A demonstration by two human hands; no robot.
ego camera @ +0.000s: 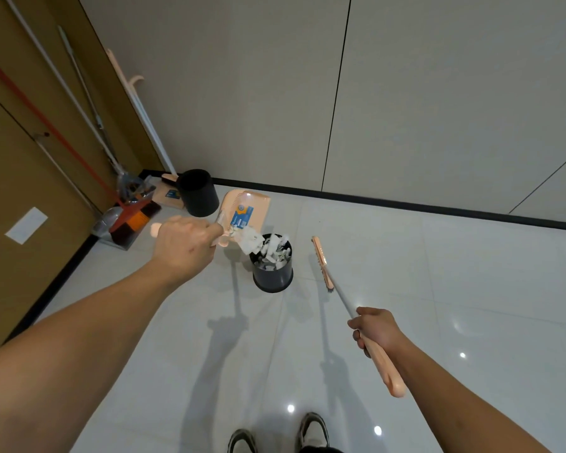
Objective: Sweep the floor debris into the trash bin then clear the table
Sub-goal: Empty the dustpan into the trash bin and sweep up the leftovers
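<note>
We look down on a glossy pale tiled floor (406, 322) that mirrors ceiling lights and meets beige panelled walls along a dark skirting strip (406, 204). At left stands a brown wood-toned wall, against which several long-handled cleaning tools (79, 103) lean in the corner.

The trash bin (273, 271), a small dark round container, stands upright on the floor near the centre, filled to the rim with crumpled white paper debris (272, 248). A second, larger black bin (198, 192) stands behind it near the skirting, well apart.

Our left hand (183, 245) is closed around the handle of a peach plastic dustpan (245, 210), which is held tilted above and just left of the trash bin; a wad of white paper sits at its lower edge, touching the bin's contents. A blue label marks the pan's smooth inner face.

Our right hand (374, 328) is clamped on the broom (356, 308), gripping where the peach plastic grip meets the thin grey metal shaft. Its narrow peach brush head hangs just right of the trash bin. Two shoes (278, 434) show at the bottom edge.
</note>
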